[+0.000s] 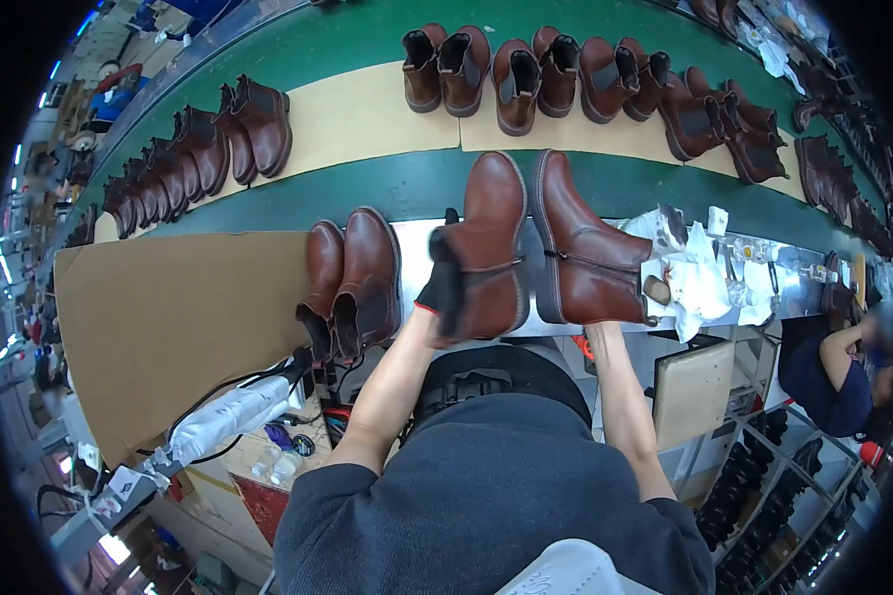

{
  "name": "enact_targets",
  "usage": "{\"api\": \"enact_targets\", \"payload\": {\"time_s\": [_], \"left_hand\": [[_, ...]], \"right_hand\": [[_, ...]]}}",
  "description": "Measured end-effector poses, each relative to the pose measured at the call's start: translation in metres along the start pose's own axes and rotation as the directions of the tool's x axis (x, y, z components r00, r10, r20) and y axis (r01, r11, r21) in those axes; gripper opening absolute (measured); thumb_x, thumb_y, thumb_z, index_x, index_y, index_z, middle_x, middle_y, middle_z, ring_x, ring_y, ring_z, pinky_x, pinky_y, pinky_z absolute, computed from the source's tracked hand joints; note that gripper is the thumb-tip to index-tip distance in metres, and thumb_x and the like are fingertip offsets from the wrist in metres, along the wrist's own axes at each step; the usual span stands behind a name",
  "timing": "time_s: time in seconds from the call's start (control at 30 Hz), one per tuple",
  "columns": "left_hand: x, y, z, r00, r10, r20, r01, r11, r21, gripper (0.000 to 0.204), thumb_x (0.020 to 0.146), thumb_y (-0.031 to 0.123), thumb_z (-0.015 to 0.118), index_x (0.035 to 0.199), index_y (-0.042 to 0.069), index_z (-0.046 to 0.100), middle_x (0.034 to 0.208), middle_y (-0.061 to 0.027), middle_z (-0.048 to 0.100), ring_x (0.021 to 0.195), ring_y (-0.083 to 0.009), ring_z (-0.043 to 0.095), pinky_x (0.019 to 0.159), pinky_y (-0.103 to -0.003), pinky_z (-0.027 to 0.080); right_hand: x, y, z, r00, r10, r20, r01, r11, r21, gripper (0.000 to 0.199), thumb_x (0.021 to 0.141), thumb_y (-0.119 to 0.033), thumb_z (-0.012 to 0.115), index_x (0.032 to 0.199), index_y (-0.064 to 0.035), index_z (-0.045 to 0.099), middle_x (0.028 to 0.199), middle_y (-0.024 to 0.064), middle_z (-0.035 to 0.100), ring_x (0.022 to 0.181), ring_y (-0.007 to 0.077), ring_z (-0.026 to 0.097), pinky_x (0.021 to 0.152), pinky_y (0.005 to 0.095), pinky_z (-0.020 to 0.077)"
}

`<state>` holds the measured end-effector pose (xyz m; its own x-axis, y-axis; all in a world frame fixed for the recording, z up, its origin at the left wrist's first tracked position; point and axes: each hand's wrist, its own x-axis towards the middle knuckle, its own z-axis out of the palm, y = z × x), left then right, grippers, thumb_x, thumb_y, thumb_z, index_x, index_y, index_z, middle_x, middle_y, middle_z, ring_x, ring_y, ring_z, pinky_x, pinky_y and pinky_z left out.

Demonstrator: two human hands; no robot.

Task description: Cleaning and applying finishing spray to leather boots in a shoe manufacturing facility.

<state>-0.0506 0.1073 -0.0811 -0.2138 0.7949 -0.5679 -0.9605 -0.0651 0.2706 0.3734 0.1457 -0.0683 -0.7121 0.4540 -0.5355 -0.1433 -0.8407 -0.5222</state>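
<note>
Two brown leather ankle boots with side zippers are held side by side over the pale bench, toes pointing away from me. My left hand (433, 294), in a black glove with a red cuff edge, grips the left boot (491, 213); part of the glove shows along its left side. The left boot is slightly blurred near its opening. At the heel end of the right boot (590, 248), my right forearm (615, 372) ends, and the boot hides that hand and its fingers. Both soles face each other across a narrow gap.
Another brown boot pair (367, 278) stands left, beside a large cardboard sheet (169, 327). White crumpled paper (700, 283) and small bottles lie right. Beyond, many boots (516, 84) line a green conveyor (367, 188) with tan sheets. A person (829, 377) sits at far right.
</note>
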Motion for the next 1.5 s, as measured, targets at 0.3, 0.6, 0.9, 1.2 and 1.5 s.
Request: {"api": "enact_targets", "payload": {"time_s": [0.3,0.6,0.9,1.2,1.5], "left_hand": [[-0.027,-0.04,-0.085,0.994,0.001,0.107,0.011,0.994,-0.105,0.06,0.096,0.051,0.038,0.14,0.011,0.035,0.133,-0.0105,0.048,0.12,-0.0247,0.048,0.103,-0.039,0.038],[0.048,-0.017,-0.047,0.972,0.228,0.06,-0.223,0.803,0.553,0.065,0.085,0.037,0.067,0.133,0.004,0.038,0.126,-0.0111,0.05,0.114,-0.0224,0.051,0.097,-0.033,0.043],[0.079,0.005,-0.034,0.987,0.161,-0.022,-0.077,0.582,0.81,0.11,0.064,0.029,0.085,0.14,-0.001,0.012,0.128,-0.0181,0.044,0.119,-0.0283,0.046,0.096,-0.036,0.044],[0.072,0.031,-0.014,0.992,0.107,0.061,-0.083,0.209,0.974,0.103,0.066,0.04,0.08,0.142,0.0,0.024,0.139,-0.0181,0.04,0.127,-0.0273,0.041,0.107,-0.035,0.033],[0.08,0.028,-0.019,0.991,0.134,0.009,-0.056,0.351,0.935,0.084,0.067,0.029,0.082,0.133,0.0,0.039,0.123,-0.0168,0.055,0.108,-0.025,0.057,0.093,-0.033,0.046]], "right_hand": [[0.1,-0.002,0.057,0.99,-0.113,-0.081,0.099,0.983,-0.158,0.06,0.094,-0.041,0.049,0.144,-0.0131,0.03,0.14,0.007,0.04,0.125,0.0214,0.042,0.105,0.0369,0.033],[0.238,-0.015,0.092,0.947,-0.319,-0.037,0.264,0.84,-0.474,0.085,0.078,-0.045,0.066,0.14,-0.0036,0.025,0.128,0.0178,0.046,0.119,0.0253,0.045,0.1,0.036,0.0358],[0.284,-0.031,0.104,0.891,-0.444,-0.096,0.064,0.331,-0.942,0.099,0.065,-0.034,0.08,0.135,0.0082,0.025,0.125,0.0197,0.048,0.117,0.0286,0.049,0.101,0.0371,0.0388],[0.287,-0.074,0.118,0.993,0.024,-0.113,-0.109,0.509,-0.854,0.096,0.061,-0.05,0.082,0.13,0.0028,0.042,0.121,0.0184,0.055,0.112,0.0261,0.055,0.098,0.035,0.0418],[0.302,-0.074,0.095,0.994,-0.09,-0.066,-0.026,0.387,-0.922,0.069,0.07,-0.054,0.073,0.107,0.0024,0.062,0.092,0.0139,0.068,0.085,0.0213,0.065,0.08,0.0338,0.0493]]}}
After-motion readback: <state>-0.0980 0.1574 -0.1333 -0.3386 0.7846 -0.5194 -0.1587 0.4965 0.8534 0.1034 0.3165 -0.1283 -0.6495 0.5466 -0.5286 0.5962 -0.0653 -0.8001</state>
